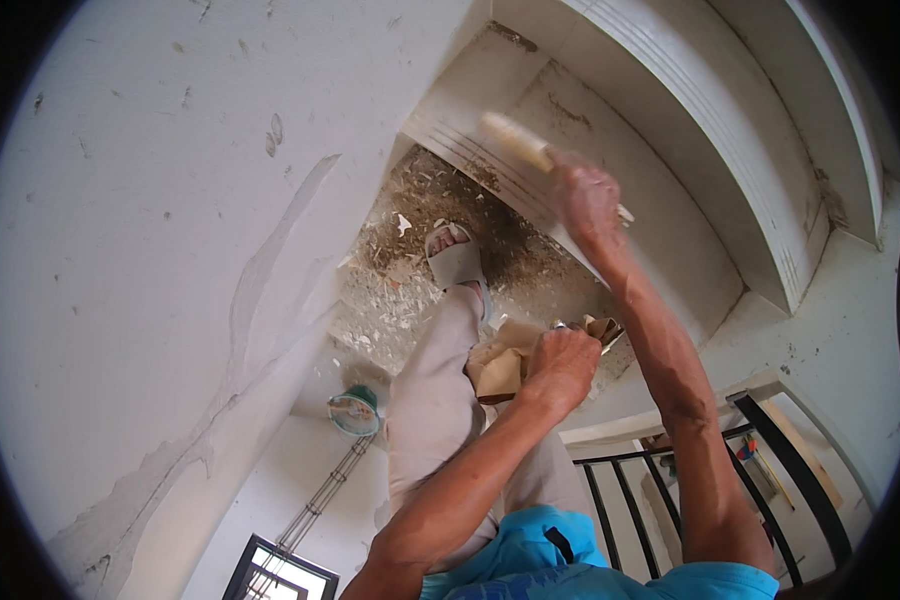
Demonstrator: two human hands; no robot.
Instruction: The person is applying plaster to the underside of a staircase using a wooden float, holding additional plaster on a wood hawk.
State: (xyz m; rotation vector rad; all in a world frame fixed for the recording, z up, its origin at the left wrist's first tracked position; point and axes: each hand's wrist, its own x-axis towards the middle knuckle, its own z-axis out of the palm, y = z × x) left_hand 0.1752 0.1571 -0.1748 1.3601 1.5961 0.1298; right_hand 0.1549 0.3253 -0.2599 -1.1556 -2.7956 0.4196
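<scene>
My right hand [587,205] is closed around a hand brush [518,138], a pale, long tool with its handle end sticking out past my fist. Motion blurs it, so its bristles do not show clearly. It is above a pale stair tread. Closer to my body, my left hand [567,365] grips a crumpled piece of brown paper [500,368], folded and stiff-looking, which spreads out on both sides of my fist. Beyond it, dirt and white flakes [400,290] cover the landing around my sandalled foot [455,255].
Curved stairs [670,110] rise at the right, with dirt in their corners. A scuffed white wall [170,200] fills the left. Below are a green bucket [355,410] and thin metal rods [320,500]. A black railing [660,500] stands at the lower right.
</scene>
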